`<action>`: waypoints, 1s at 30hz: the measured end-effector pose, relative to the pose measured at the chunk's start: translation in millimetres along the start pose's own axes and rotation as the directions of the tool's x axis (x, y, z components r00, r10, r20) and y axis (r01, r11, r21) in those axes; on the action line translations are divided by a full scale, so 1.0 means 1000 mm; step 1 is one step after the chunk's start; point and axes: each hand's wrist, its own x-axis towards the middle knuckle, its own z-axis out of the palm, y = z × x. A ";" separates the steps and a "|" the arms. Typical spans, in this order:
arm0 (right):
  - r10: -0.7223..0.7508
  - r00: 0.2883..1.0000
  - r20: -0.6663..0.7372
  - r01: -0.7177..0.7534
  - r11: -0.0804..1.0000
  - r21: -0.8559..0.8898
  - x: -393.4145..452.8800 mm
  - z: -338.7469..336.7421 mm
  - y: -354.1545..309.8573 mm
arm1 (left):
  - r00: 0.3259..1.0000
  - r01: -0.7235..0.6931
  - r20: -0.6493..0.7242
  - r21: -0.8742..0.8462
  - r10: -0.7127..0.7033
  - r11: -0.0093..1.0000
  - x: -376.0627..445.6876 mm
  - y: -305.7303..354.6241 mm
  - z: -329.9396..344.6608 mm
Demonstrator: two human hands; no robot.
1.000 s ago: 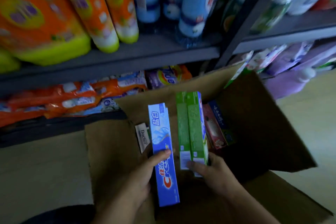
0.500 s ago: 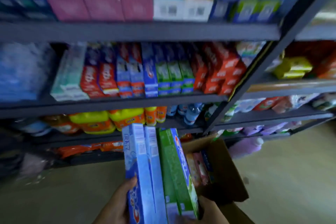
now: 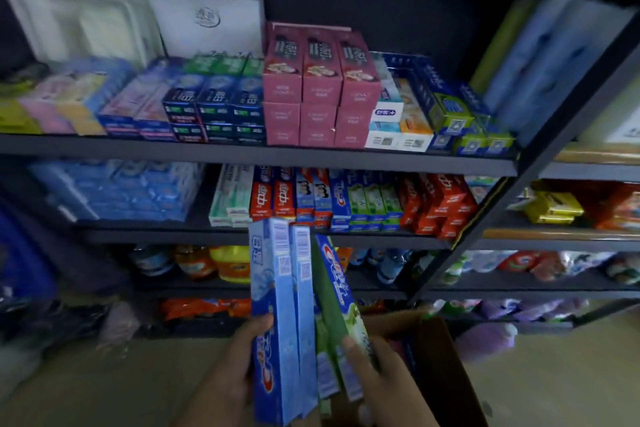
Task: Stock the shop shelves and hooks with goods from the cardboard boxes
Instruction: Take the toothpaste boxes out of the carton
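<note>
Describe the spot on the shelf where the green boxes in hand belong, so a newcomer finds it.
On the second shelf, find the toothpaste row. The matching green boxes stand between a blue box and red boxes, the only green ones there.

I see an open gap on the toothpaste shelf (image 3: 173, 236), between blue packs (image 3: 121, 194) and white-green boxes (image 3: 232, 196).

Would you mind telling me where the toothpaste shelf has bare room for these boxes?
One dark gap shows on the toothpaste shelf, between the blue packs and the white-green boxes. From there right to the red boxes it is packed. Both hands hold toothpaste boxes.
</note>
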 end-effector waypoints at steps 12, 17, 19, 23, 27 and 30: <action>0.013 0.998 0.063 -0.021 0.993 0.120 0.001 0.022 0.002 | 1.000 -0.013 0.012 0.198 0.010 0.980 -0.003 0.018 -0.009; 0.014 0.996 0.093 -0.025 0.993 0.113 0.004 0.029 -0.001 | 0.997 -0.011 0.071 0.277 -0.009 0.961 -0.003 0.022 -0.012; 0.004 0.995 0.103 -0.017 0.991 0.130 0.004 0.029 -0.002 | 0.997 -0.021 0.078 0.282 -0.002 0.959 0.000 0.022 -0.013; 0.063 0.994 0.090 -0.081 0.973 0.216 0.003 0.031 -0.006 | 0.998 -0.033 0.064 0.235 0.018 0.971 0.000 0.024 -0.014; 0.098 0.994 0.049 -0.107 0.958 0.268 0.003 0.031 -0.004 | 0.988 -0.117 0.123 0.245 0.089 0.963 0.000 0.038 -0.012; 0.067 0.998 0.015 -0.069 0.967 0.247 0.003 0.031 -0.005 | 0.976 -0.161 0.194 0.308 0.104 0.938 0.005 0.040 -0.020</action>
